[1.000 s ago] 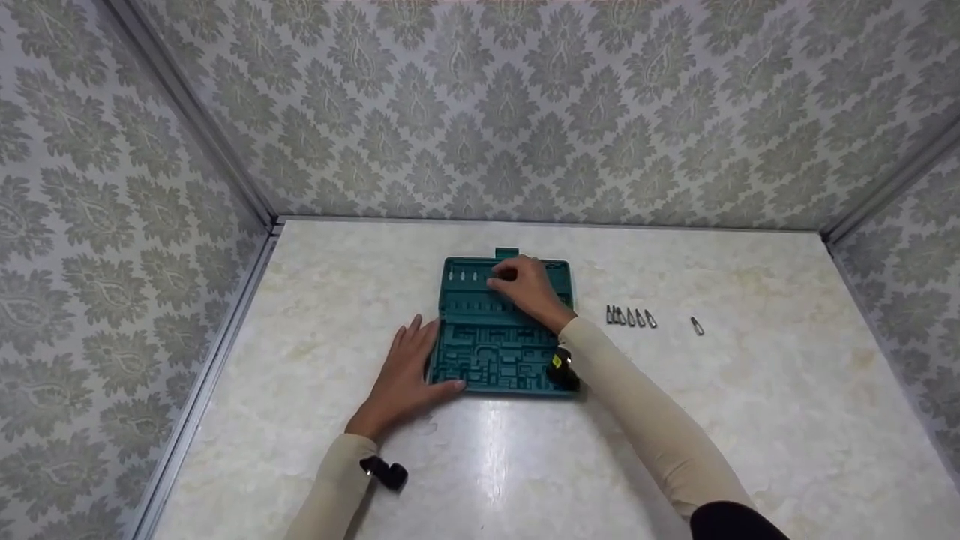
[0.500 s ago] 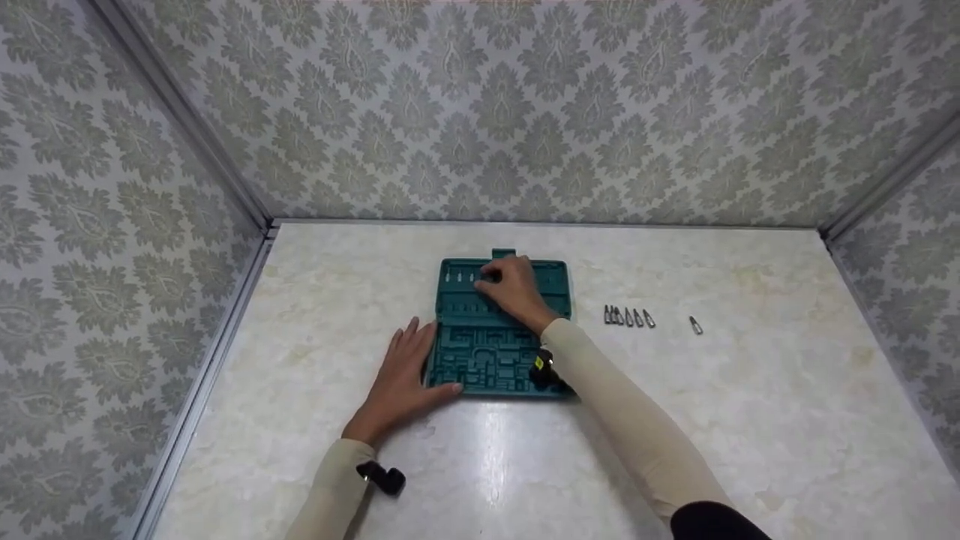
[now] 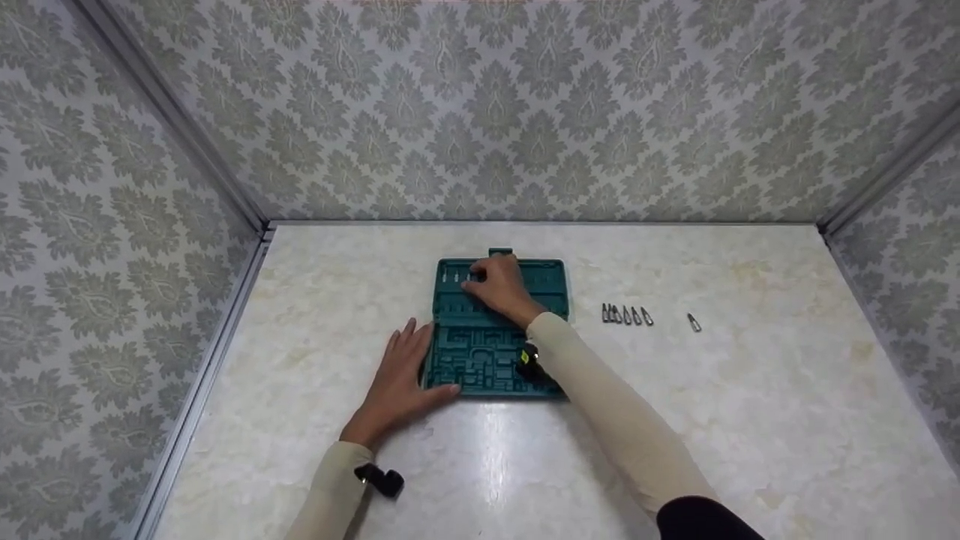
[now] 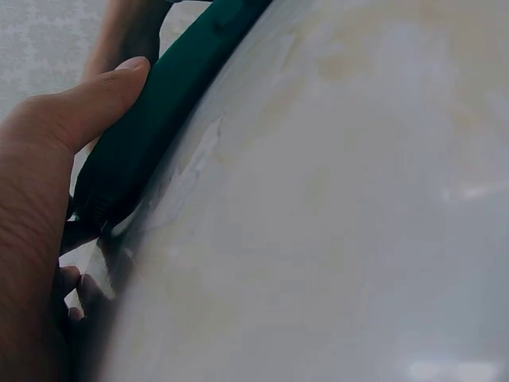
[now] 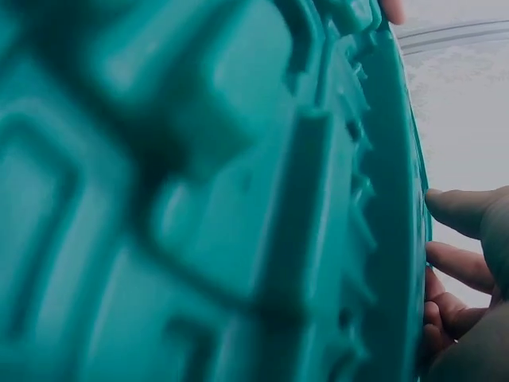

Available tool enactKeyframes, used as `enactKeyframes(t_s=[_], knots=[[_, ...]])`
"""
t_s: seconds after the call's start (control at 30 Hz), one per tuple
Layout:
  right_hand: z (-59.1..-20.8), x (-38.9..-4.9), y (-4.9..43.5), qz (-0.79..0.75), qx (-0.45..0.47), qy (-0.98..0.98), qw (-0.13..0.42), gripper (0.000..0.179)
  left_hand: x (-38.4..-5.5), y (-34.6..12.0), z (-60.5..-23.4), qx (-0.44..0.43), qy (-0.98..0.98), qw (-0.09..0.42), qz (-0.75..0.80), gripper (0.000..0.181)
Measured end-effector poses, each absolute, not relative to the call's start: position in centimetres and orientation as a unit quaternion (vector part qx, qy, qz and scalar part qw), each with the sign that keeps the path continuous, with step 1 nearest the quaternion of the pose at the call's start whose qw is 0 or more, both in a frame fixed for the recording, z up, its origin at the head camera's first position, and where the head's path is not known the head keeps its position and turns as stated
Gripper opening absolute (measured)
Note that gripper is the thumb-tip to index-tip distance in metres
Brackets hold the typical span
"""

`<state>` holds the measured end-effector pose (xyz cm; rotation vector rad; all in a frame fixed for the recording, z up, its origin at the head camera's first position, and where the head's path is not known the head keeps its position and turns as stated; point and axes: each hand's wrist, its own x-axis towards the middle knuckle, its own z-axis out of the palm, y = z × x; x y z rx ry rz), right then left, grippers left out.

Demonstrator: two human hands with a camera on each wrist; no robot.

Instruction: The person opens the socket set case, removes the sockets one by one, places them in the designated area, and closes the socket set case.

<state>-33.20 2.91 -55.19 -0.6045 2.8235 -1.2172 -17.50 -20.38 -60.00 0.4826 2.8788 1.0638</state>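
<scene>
A dark green screwdriver-bit case [image 3: 442, 330] lies unfolded on the table. Its far half has a row of slots, with small metal screwdriver bits [image 3: 456, 277] in the left ones; the near half is molded with recesses. My left hand [image 3: 397, 382] lies spread along the near left corner. Its thumb [image 4: 111, 91] rests on the case's front edge. My right hand [image 3: 499, 283] is over the far half, thumb and index finger curved at the row just beside the left bits. I cannot tell whether a bit is between those fingertips. In the right wrist view the case wall hides them.
Several loose screwdriver bits [image 3: 627, 315] lie side by side on the table right of the case. A single bit [image 3: 694, 323] lies farther right. The pale marbled table [image 3: 750, 420] ends at patterned walls behind and on both sides.
My right hand has shifted left along the slot row, toward the left bits. My left hand stays at the case corner. The whole view has drifted slightly.
</scene>
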Motion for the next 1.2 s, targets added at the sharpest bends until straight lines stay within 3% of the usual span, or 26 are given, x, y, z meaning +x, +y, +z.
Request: enactKeyframes(t_s=[0.7, 0.97, 1.2], knots=[[-56.0, -32.6, 1.8, -0.409, -0.117, 0.905, 0.015, 0.040, -17.3, -20.4, -60.0, 0.144, 0.929, 0.029, 0.339, 0.123], [-56.4, -32.5, 1.7, -0.467, -0.108, 0.877, -0.029, 0.027, -17.2, -20.3, -59.9, 0.140, 0.929, 0.028, 0.342, 0.122], [-56.7, -32.5, 1.9, -0.468, -0.129, 0.873, -0.052, 0.028, -17.3, -20.3, -59.9, 0.141, 0.929, 0.034, 0.339, 0.124]])
